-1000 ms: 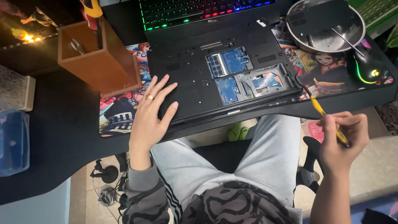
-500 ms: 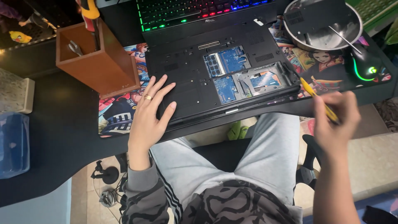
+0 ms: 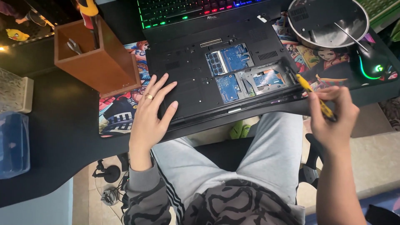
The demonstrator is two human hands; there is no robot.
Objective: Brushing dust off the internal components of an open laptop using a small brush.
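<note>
A black laptop (image 3: pixel 196 71) lies upside down on the desk with its bottom cover off, showing blue circuit boards (image 3: pixel 233 58) and an empty metal bay (image 3: pixel 266 79). My left hand (image 3: pixel 152 114), a ring on one finger, rests flat with fingers spread on the laptop's near left corner. My right hand (image 3: pixel 333 118) grips a yellow-handled screwdriver (image 3: pixel 314 96), its tip pointing at the laptop's near right edge, beside the open bay.
A brown wooden tool holder (image 3: pixel 98 62) stands left of the laptop. A backlit keyboard (image 3: pixel 187 10) sits behind it. A metal bowl (image 3: pixel 329 23) holding a black cover and a thin tool sits at the back right, beside a lit mouse (image 3: pixel 373 62). A colourful printed mat (image 3: pixel 118 112) lies under the laptop.
My right hand has risen from below the desk edge and moved left and forward, bringing the screwdriver tip up to the laptop's right edge. My left hand has stayed put.
</note>
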